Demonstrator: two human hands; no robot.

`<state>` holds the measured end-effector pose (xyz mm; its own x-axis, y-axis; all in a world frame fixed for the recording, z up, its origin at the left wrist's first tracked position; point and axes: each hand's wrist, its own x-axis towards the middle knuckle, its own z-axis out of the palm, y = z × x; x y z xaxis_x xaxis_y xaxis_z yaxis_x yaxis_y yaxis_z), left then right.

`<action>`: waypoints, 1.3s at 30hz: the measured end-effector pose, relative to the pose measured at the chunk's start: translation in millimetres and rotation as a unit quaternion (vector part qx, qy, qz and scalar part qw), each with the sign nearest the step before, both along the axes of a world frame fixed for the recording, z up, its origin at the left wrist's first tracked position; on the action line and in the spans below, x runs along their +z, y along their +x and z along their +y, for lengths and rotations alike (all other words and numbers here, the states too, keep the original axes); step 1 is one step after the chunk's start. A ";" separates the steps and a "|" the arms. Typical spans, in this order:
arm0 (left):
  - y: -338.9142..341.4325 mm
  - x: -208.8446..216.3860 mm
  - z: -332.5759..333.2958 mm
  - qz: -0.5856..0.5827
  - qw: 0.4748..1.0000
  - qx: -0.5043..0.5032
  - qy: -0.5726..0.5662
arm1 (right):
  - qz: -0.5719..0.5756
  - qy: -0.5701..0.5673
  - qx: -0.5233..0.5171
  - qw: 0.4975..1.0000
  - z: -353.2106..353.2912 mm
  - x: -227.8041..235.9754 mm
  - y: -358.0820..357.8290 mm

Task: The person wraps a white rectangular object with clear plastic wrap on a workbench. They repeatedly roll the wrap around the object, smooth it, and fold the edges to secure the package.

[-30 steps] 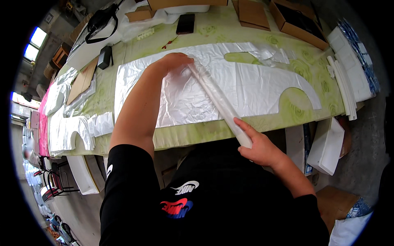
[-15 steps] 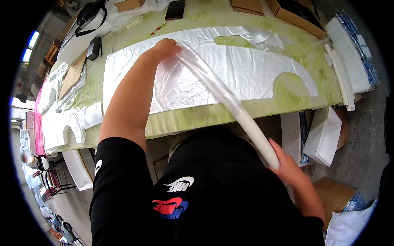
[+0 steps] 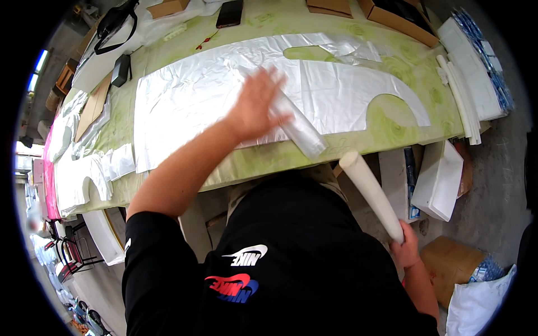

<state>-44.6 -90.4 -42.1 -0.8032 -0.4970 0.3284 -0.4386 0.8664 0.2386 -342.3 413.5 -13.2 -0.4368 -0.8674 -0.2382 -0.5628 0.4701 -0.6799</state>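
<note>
Wore one black short-sleeved shirt (image 3: 314,269) printed in front with three curved logos (image 3: 246,255) and lettering: one white, one red overlapping one blue. Showed one partial white mark (image 3: 128,245) on the left sleeve. Held one long, smooth, cream-white cylindrical rod (image 3: 371,193) in the right hand (image 3: 407,247), wrapping fingers round its lower end and pointing its upper end toward the near edge of one table covered in pale green rose-patterned cloth (image 3: 444,103). Spread the left hand (image 3: 258,106), blurred, with thumb apart from fingers, over one rolled tube of clear, glossy plastic film (image 3: 303,130); could not tell touching from hovering. Had that tube slanting on one large, flat, silvery-white plastic sheet (image 3: 342,95) with two rounded cut-outs, with its lower end past the sheet's edge, near the rod's tip but apart from it. Counted one black rectangular phone (image 3: 230,13) and one thin red cord (image 3: 206,40) at the far side, one black box-shaped object (image 3: 120,70) at the left, and at least two slim white poles (image 3: 462,103) along the right edge. Could not read the blue-and-white plastic packs (image 3: 486,59) at far right: too small
</note>
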 end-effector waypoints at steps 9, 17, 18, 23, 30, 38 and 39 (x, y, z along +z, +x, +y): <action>33.2 30.9 78.9 -0.149 0.961 -0.219 0.075 | 0.141 -0.131 0.218 0.957 -221.6 42.5 5.8; 33.0 20.9 94.9 -0.102 0.969 -0.220 0.056 | 0.288 -0.128 0.296 0.902 -334.2 27.1 -16.0; 31.9 21.7 97.2 -0.094 0.971 -0.213 0.060 | 0.285 -0.108 0.265 0.915 -340.7 28.2 -20.0; 28.7 20.3 100.9 -0.064 0.972 -0.207 0.086 | 0.410 -0.133 0.202 0.879 -345.7 23.7 -34.9; 36.5 29.8 98.3 0.048 0.958 -0.236 0.156 | 0.243 -0.275 0.395 0.842 -309.3 16.5 68.4; 43.3 12.6 107.7 0.104 0.990 0.016 0.092 | 0.178 -0.310 0.395 0.846 -328.9 0.0 97.2; 43.1 14.6 109.5 0.082 0.991 0.014 0.102 | 0.179 -0.321 0.388 0.845 -329.5 0.3 98.5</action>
